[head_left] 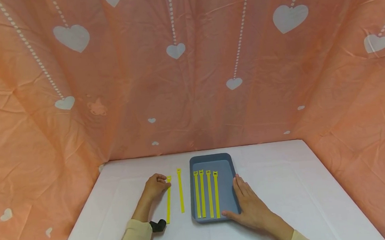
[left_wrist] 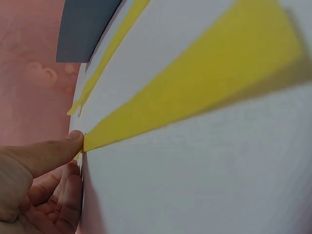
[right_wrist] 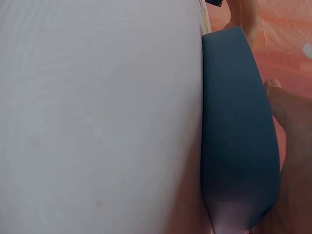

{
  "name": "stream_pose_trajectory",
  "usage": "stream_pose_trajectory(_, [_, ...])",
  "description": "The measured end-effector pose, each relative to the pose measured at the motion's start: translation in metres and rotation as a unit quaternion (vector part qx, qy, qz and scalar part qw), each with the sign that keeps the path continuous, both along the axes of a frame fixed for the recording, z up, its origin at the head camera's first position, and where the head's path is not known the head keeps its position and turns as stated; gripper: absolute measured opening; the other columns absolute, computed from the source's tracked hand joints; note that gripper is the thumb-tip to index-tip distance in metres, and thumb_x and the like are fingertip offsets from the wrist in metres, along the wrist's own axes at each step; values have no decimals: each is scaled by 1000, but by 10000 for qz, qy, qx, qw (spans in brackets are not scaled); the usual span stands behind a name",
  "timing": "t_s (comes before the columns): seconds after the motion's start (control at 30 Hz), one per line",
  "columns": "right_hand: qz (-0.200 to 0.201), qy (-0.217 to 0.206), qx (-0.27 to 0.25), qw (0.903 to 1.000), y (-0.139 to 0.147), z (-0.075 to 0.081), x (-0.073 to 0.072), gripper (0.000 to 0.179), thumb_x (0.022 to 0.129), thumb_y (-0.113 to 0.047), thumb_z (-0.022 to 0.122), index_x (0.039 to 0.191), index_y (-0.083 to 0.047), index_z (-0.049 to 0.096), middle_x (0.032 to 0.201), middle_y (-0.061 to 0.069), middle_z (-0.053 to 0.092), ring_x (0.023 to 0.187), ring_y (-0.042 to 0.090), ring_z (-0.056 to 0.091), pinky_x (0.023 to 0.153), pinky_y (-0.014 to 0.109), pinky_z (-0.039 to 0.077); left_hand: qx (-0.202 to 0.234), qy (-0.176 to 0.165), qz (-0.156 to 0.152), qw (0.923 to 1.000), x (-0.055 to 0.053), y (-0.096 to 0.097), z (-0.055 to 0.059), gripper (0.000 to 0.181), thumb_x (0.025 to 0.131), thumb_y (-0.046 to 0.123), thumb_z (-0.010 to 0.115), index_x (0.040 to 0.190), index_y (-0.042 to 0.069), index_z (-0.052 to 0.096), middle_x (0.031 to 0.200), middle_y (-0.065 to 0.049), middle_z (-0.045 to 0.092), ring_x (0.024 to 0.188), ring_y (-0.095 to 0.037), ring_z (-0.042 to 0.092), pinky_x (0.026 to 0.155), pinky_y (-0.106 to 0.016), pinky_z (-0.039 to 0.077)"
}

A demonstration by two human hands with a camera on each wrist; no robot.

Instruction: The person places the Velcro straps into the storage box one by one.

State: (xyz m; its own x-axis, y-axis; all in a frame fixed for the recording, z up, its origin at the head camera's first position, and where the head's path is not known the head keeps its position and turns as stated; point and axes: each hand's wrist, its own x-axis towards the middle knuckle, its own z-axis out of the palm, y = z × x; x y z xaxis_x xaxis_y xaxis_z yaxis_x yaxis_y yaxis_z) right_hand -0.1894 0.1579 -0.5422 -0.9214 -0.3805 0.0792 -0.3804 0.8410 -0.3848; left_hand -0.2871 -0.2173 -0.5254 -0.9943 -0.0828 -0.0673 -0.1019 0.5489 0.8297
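Note:
At the left of the table, my left hand pinches the slotted head end of a yellow cable strap between thumb and fingers. The left wrist view shows the thumb right at that strap's far end, its length running along the table. A second yellow strap lies just right of it. Several matching straps lie side by side, heads away from me, in a grey-blue tray. My right hand rests against the tray's right side, fingers straight, thumb over the near right corner.
A white cloth covers the table. Peach curtains with white hearts enclose its back and both sides. A black wrist-camera mount sits by the left wrist, close to the pinched strap's near end.

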Motion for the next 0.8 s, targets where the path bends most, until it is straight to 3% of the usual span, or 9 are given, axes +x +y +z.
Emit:
stream_pose_trajectory(0.3, [19, 208, -84, 9997, 0, 1, 2, 124, 94, -78, 63, 166, 12, 18, 176, 29, 11, 164, 42, 15, 131, 55, 21, 4, 31, 4, 10000, -1, 1, -2, 31, 87, 3, 84, 111, -9, 68, 91, -10, 64, 82, -21, 59, 73, -28, 49])
stream_pose_trajectory(0.8, [-8, 87, -1, 10000, -1, 0, 1, 125, 94, -80, 60, 166, 12, 15, 177, 27, 7, 165, 40, 12, 132, 52, 17, -11, -92, -5, 10000, -3, 0, -4, 27, 89, 3, 82, 110, -8, 68, 92, -9, 64, 84, -21, 60, 75, -30, 49])
